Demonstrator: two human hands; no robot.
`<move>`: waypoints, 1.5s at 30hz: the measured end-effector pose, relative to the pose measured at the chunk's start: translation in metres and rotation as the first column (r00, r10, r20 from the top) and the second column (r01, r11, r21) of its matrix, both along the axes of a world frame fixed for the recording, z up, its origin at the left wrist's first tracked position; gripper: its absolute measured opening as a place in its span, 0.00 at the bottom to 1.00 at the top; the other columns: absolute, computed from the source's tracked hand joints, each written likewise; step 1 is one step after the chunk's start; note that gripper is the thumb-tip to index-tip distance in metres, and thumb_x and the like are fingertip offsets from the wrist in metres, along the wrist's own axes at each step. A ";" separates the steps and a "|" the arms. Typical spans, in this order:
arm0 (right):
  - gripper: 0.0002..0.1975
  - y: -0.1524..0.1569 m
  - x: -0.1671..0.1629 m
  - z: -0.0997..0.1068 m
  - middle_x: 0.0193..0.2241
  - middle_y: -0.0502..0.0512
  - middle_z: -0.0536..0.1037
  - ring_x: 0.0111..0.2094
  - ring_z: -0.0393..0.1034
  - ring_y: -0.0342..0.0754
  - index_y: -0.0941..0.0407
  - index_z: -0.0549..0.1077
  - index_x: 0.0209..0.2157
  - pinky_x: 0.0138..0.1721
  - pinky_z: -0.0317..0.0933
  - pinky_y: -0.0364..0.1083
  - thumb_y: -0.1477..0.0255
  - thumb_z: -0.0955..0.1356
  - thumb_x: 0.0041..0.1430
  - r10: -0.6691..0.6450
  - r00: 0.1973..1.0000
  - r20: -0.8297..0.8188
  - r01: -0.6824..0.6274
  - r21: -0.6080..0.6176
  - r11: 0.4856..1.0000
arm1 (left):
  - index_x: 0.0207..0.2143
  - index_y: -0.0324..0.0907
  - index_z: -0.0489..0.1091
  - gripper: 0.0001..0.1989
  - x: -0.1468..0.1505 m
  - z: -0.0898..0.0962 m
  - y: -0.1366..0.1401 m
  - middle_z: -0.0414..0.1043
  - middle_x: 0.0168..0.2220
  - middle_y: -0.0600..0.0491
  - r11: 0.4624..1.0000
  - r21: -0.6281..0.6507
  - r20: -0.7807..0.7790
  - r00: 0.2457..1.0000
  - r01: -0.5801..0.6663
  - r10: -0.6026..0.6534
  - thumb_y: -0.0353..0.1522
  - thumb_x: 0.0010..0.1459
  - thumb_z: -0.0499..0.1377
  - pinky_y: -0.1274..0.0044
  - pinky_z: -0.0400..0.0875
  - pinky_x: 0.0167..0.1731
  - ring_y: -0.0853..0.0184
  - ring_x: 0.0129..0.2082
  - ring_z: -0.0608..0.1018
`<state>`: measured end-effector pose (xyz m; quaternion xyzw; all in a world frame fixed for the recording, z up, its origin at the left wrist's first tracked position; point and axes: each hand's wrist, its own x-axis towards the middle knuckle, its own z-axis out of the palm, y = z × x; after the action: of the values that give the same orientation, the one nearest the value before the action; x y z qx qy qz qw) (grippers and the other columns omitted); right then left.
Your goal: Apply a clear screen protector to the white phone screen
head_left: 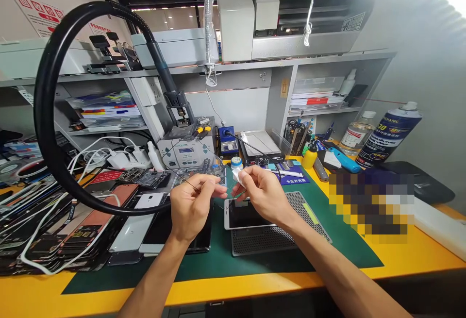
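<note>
Fingertips pinched, my left hand [194, 206] grips a thin dark wire [189, 183] that trails off to the upper left. My right hand [265, 192] is closed on a small white piece of tissue [237, 176], its thumb and fingers pressed together. A thin strand loops in the gap between the two hands; whether the tissue wraps it, I cannot tell. Below my right hand lies a white-framed phone [247, 217] with a dark screen, resting partly on a grey perforated plate [262, 246]. A dark tablet-like device [198, 245] lies under my left hand.
A green mat [349, 250] covers much of the yellow bench. Phones and parts [83, 221] crowd the left, under a thick black hose [45, 114]. A rework station [187, 150] stands behind. Bottles and a spray can [389, 133] stand at the right.
</note>
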<state>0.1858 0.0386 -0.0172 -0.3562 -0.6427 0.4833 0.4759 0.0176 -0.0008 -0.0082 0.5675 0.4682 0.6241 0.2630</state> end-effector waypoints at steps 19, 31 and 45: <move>0.20 0.012 0.005 0.005 0.24 0.53 0.76 0.26 0.76 0.50 0.54 0.66 0.30 0.26 0.73 0.48 0.52 0.68 0.60 -0.057 0.973 -0.223 0.013 -0.194 0.981 | 0.35 0.39 0.77 0.10 0.011 -0.007 -0.005 0.81 0.29 0.52 0.998 0.029 0.033 0.998 -0.061 0.060 0.36 0.62 0.60 0.74 0.77 0.28 0.63 0.25 0.83; 0.14 0.004 0.005 0.009 0.29 0.59 0.80 0.28 0.79 0.49 0.60 0.70 0.30 0.25 0.70 0.42 0.63 0.70 0.60 0.221 0.940 -0.260 -0.322 -0.462 0.826 | 0.38 0.38 0.77 0.11 0.003 -0.009 0.004 0.81 0.32 0.50 0.996 0.042 0.207 0.976 -0.076 0.066 0.36 0.62 0.60 0.74 0.77 0.31 0.63 0.27 0.83; 0.15 -0.009 -0.002 0.009 0.35 0.59 0.81 0.29 0.79 0.48 0.60 0.73 0.35 0.27 0.70 0.42 0.62 0.74 0.57 0.456 0.786 -0.417 -0.606 -0.379 0.699 | 0.41 0.39 0.77 0.12 0.007 -0.007 0.000 0.82 0.35 0.50 0.982 0.110 0.194 0.972 -0.153 0.130 0.38 0.64 0.59 0.74 0.78 0.32 0.64 0.28 0.82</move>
<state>0.1837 0.0299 -0.0077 -0.1870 -0.4951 0.7954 0.2953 0.0248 -0.0010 -0.0148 0.4873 0.4411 0.7194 0.2246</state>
